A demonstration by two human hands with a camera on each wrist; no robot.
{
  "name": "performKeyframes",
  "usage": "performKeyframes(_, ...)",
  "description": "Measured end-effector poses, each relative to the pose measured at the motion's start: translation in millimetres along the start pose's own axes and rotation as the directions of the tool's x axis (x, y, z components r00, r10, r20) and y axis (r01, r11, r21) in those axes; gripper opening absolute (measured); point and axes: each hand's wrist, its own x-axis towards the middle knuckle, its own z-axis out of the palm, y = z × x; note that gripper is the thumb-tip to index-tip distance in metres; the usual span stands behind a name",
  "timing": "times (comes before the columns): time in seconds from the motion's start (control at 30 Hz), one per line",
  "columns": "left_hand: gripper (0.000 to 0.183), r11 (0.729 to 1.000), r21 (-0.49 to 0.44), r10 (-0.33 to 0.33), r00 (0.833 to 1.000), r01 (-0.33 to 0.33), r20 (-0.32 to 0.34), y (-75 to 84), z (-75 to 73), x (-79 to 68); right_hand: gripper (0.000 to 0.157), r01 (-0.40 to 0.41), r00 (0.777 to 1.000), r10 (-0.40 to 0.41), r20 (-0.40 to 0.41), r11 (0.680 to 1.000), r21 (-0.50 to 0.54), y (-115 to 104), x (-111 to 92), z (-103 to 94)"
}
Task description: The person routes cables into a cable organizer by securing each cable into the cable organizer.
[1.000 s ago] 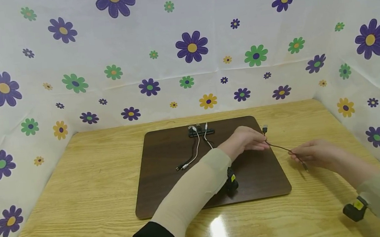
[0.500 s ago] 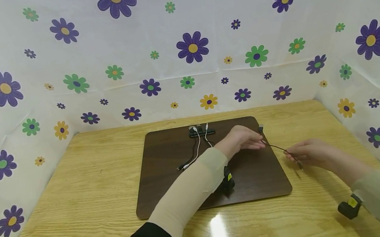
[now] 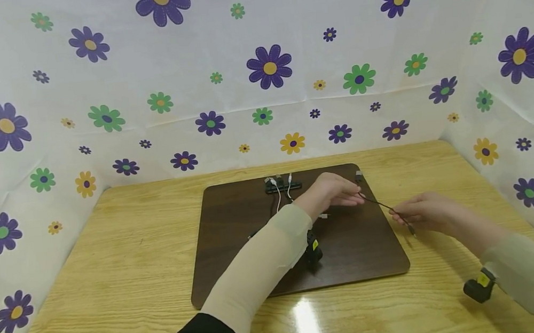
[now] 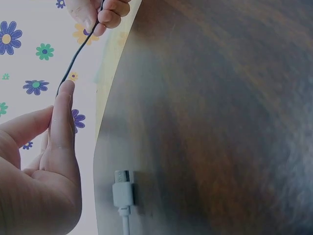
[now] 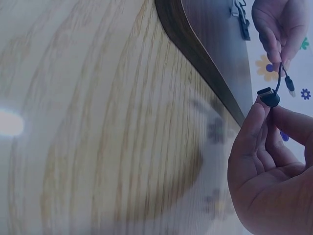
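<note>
A thin black USB cable (image 3: 375, 201) stretches between the two hands above the right part of a dark brown board (image 3: 353, 254). My left hand (image 3: 331, 190) pinches it near the USB plug (image 3: 358, 175), which sticks up past the fingertips. Thumb and finger of my right hand (image 3: 427, 212) pinch the cable closer to its other end, just off the board's right edge. In the right wrist view a small connector (image 5: 269, 97) shows at the right fingertips. Below the left hand, a white cable's plug (image 4: 123, 194) lies on the board.
At the board's back edge sits a black cable holder (image 3: 290, 186) with several black and white cables in it. My left forearm covers part of those cables. A wooden table (image 3: 127, 266) lies under the board, with a flowered cloth (image 3: 216, 42) behind and at the sides.
Both hands have moved left with the black cable, so its USB plug now stands over the board's back right corner. The white plug has come into view below the left hand.
</note>
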Motion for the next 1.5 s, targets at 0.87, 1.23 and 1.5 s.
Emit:
performKeyframes(0.87,0.029,1.000,0.007,0.009,1.000,-0.010,0.017,5.5,-23.3,-8.3,0.030,-0.004,1.000,0.003,0.026,0.999,0.034,-12.3,13.1,16.3)
performKeyframes(1.23,0.027,1.000,0.007,0.012,1.000,-0.012,-0.016,6.4,-35.0,-9.5,0.027,-0.002,1.000,0.002,0.021,1.000,0.010,-20.4,20.8,25.2)
performKeyframes(1.5,0.029,1.000,0.011,0.009,1.000,-0.009,-0.021,7.1,-47.9,-11.1,0.036,-0.010,1.000,0.010,0.003,1.000,0.004,-24.7,28.8,33.8)
